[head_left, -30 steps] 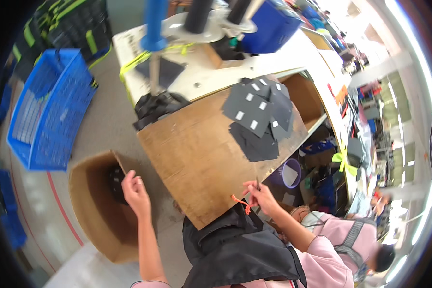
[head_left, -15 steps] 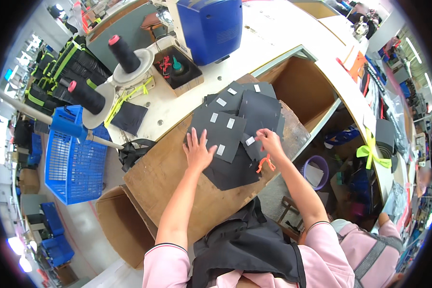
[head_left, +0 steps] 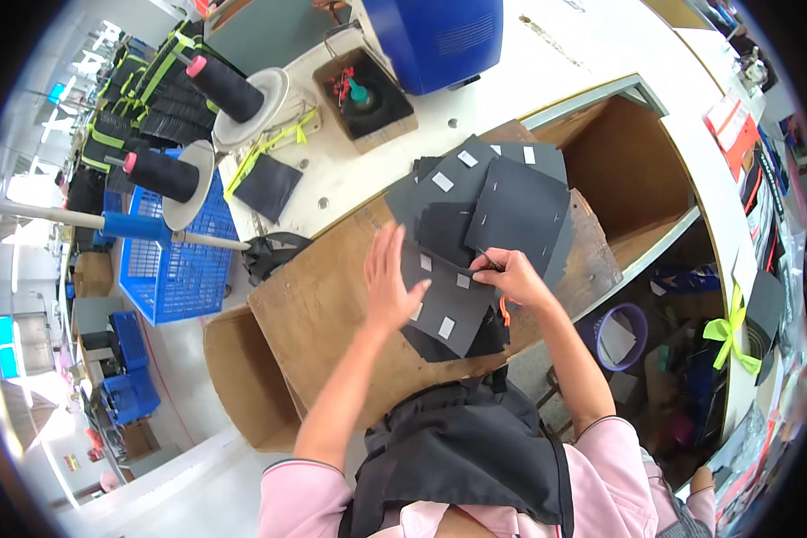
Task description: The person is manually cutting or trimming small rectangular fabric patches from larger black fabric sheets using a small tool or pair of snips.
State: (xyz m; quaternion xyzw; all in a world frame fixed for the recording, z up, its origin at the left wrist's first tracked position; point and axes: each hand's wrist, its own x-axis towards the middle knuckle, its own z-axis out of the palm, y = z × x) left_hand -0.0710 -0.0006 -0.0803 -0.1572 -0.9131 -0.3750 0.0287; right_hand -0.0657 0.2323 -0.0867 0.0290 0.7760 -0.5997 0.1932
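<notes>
A black fabric panel (head_left: 433,293) with several small white labels lies on the front of a pile of similar black panels. My left hand (head_left: 392,282) rests at its left edge, fingers stretched out and thumb apart. At the panel's upper right corner, my right hand (head_left: 514,278) pinches the edge between thumb and fingers. Something small and dark shows by those fingertips, too small to make out. An orange strip (head_left: 506,311) hangs below the right hand. Behind, a plain black panel (head_left: 518,208) with short white marks lies on top of other labelled panels (head_left: 457,169).
The pile lies on a worn wooden board (head_left: 323,309) beside a white table. Thread cones (head_left: 227,88), a box with a green-tipped bottle (head_left: 360,94) and a blue machine (head_left: 435,40) stand beyond. A blue basket (head_left: 175,269) is left, a purple bin (head_left: 614,339) lower right.
The labelled panel has turned and shifted toward me, uncovering panels behind it. My right hand has closed on its corner. The whole view has shifted a little.
</notes>
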